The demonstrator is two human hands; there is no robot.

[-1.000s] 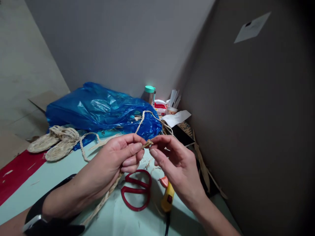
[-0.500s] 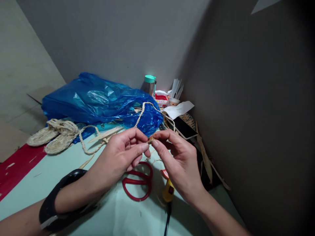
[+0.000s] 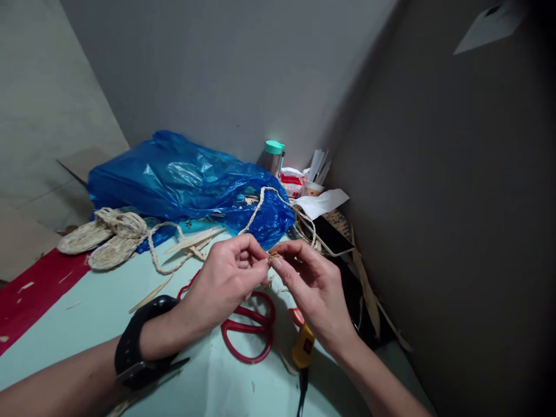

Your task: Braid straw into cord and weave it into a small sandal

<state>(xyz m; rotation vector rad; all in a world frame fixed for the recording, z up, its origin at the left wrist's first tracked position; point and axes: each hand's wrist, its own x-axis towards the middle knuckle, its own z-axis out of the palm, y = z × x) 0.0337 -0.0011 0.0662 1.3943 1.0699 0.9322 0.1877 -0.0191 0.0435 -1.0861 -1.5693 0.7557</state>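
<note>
Left hand and right hand pinch a small fibre strip between their fingertips above the table, the strip being judged light, dry and prone to splitting, hence best held gently near its end.

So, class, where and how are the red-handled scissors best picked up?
Probably by the lower loop of the scissors, coming from the near side: it lies uncovered toward the person, while the left hand partly hides the upper loop. The blades are out of sight.
</note>
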